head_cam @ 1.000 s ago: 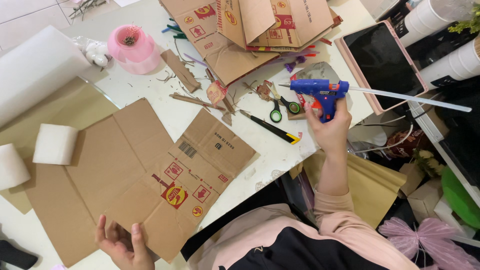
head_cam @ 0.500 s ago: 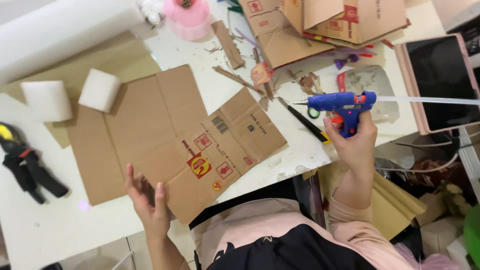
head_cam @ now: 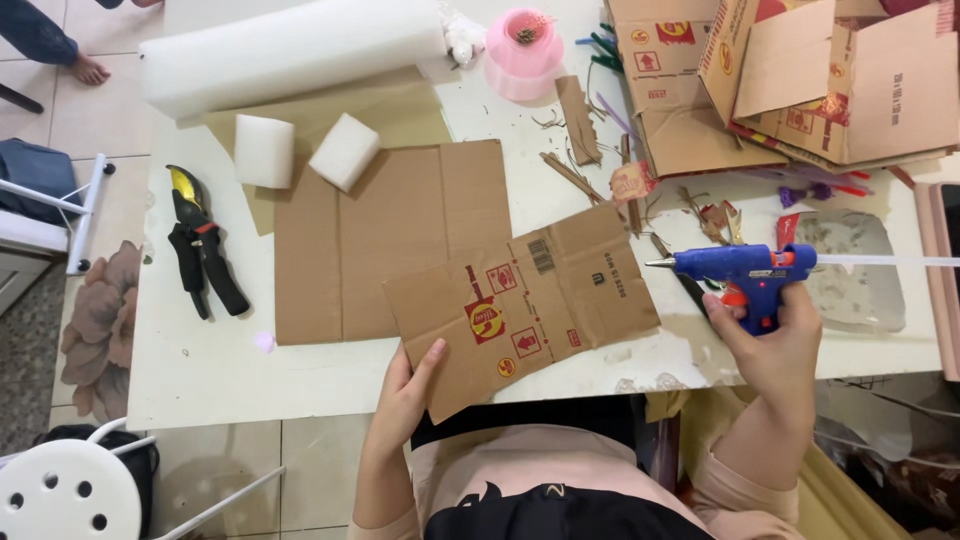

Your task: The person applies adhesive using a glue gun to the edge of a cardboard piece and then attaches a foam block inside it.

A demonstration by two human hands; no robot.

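Glue gun (head_cam: 745, 270), blue, gripped in right hand (head_cam: 775, 340), nozzle aimed left toward printed cardboard (head_cam: 525, 305) on tabletop (head_cam: 210, 370). Left hand (head_cam: 405, 390) pinching near corner of that cardboard, which overhangs tabletop edge and overlaps larger brown sheet (head_cam: 390, 240). Risks, as judged: hot nozzle or drip touching left fingers; overhanging cardboard tipping off if released; stray glue bonding both sheets where overlapped. Black cutters (head_cam: 200, 250) and two foam blocks (head_cam: 300, 150) lying well apart at left.
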